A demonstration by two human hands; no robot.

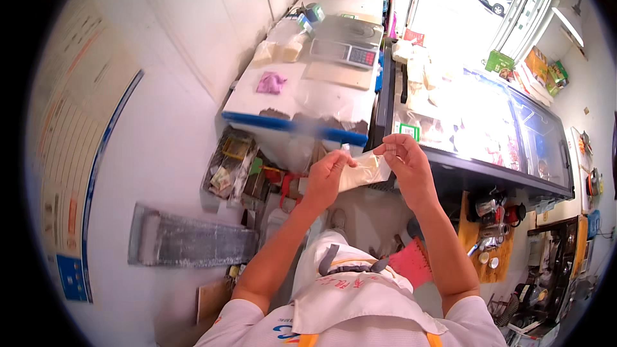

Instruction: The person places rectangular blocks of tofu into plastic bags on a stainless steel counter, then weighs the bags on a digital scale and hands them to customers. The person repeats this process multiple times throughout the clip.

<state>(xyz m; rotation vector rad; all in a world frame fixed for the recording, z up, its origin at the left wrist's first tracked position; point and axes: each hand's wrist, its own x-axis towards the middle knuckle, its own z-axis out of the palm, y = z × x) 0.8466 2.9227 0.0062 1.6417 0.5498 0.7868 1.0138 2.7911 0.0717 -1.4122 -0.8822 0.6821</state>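
Between my two hands, in front of my body, hangs a clear plastic bag (366, 173) with something pale yellow inside. My left hand (329, 177) pinches the bag's left upper edge, fingers closed. On the other side my right hand (406, 162) grips the right upper edge between thumb and fingers. What exactly fills the bag cannot be made out. Just beyond the hands are the blue front edge of a white counter (257, 99) and, to its right, a glass-topped display case (488, 122).
The counter bears a digital scale (347, 53), a purple cloth (271, 82) and bagged pale blocks (291, 50). Below its left end sits a bin of notes and small items (229, 160). A wooden board with cups and jars (495, 244) lies to the right.
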